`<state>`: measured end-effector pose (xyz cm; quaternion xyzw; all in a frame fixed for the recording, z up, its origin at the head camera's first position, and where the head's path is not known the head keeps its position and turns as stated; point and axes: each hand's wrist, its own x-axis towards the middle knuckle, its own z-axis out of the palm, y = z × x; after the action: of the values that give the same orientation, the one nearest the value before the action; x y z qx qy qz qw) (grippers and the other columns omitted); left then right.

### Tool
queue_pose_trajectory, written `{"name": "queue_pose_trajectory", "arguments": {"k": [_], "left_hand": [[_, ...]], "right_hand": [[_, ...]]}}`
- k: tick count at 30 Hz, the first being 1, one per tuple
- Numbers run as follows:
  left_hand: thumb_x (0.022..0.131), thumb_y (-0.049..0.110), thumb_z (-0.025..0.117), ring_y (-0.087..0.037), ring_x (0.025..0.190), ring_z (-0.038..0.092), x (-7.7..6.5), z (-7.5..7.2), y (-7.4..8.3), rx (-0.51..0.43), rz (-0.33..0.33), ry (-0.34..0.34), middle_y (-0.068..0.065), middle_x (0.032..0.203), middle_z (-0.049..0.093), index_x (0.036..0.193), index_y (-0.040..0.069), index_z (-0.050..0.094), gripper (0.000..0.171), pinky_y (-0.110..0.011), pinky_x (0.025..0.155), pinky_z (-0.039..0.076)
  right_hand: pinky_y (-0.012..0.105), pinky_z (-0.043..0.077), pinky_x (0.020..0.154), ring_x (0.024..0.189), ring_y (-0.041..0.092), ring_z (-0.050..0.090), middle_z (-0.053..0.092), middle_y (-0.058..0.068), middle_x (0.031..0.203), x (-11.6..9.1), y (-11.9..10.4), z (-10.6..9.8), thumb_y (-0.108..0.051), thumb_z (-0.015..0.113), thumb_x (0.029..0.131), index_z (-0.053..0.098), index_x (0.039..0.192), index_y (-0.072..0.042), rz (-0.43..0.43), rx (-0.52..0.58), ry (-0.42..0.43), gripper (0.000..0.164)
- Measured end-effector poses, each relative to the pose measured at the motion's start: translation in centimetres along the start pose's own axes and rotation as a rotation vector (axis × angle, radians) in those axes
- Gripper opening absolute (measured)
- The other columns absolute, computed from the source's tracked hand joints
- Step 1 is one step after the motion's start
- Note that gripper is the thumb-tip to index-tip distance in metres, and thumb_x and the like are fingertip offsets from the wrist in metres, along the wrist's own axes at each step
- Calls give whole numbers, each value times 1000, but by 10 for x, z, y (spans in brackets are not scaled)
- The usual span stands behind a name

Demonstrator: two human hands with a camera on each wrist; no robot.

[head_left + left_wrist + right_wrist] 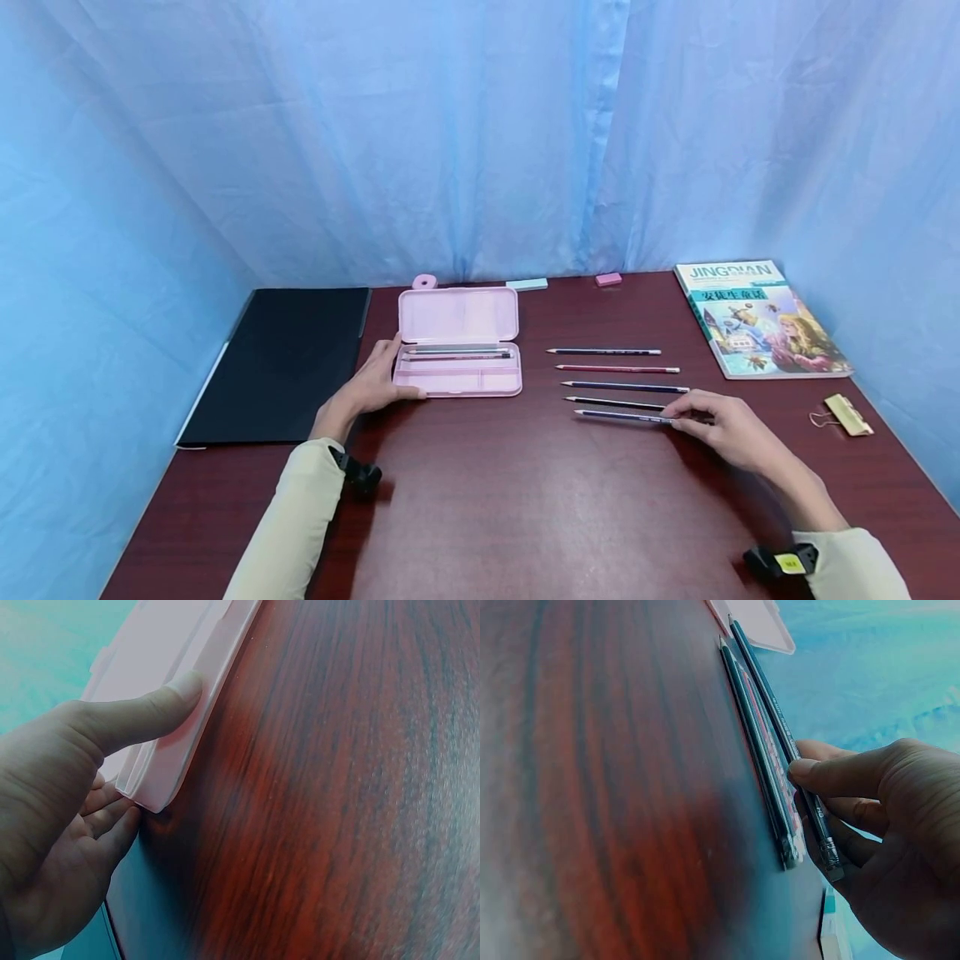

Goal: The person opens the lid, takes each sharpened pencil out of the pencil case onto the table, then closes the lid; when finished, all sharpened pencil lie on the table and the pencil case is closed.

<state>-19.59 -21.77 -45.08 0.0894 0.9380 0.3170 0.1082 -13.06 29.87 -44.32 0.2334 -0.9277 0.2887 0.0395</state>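
Note:
My left hand [373, 382] grips the left end of an open pink pencil case [450, 387], thumb along its front edge and fingers at its side. Two pencils [457, 356] lie in the case's rear compartment, and its lid [459, 315] leans back. Over on the right, my right hand [726, 427] pinches a dark blue pencil [618, 416] near its eraser end, thumb on top. In the right wrist view that pencil [769, 701] is raised above the others. Behind it, a black pencil [611, 402], a blue one [622, 386], a red one [615, 368] and another dark one [603, 352] lie in a row.
A black folder [277, 367] lies left of the case. Along the back are a pink ring-shaped item [424, 282], a pale blue block [527, 284] and a pink eraser [608, 279]. A book [761, 321] and a gold binder clip [849, 415] sit at the right.

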Motion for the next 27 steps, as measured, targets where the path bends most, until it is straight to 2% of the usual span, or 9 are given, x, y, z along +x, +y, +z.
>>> {"name": "queue_pose_trajectory", "arguments": {"k": [9, 27], "left_hand": [[68, 49, 76, -25, 125, 28, -1, -1, 2, 0, -1, -2, -10, 139, 25, 149, 14, 3, 115, -47, 105, 26], [69, 48, 76, -25, 124, 30, -1, 0, 2, 0, -5, 1, -10, 138, 26, 150, 15, 3, 113, -47, 105, 27]], "right_hand": [[19, 43, 67, 80, 1, 56, 62, -15, 89, -11, 8, 9, -8, 70, 80, 69, 91, -28, 2, -33, 27, 23], [13, 39, 68, 78, 2, 56, 63, -14, 88, -12, 9, 16, -2, 73, 75, 71, 89, -26, -32, -58, 109, 27]]}}
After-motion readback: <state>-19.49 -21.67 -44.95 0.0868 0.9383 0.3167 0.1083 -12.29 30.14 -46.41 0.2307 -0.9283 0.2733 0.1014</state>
